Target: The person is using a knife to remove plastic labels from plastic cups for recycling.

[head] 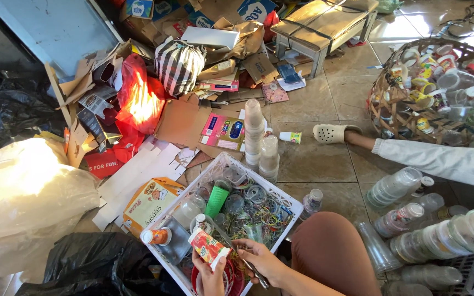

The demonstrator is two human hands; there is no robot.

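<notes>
One red cup [208, 248], two hands

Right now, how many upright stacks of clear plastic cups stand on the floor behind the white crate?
2. A tall stack at the white crate's far corner, a shorter stack touching its right side. More cup stacks lie sideways at right; others may be hidden.

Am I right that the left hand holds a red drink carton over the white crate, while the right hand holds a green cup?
Not quite. The left hand does hold the red carton over the white crate, but the right hand holds a thin metal tool, not a cup. The green cup stands untouched in the crate. The head view shows this.
</notes>
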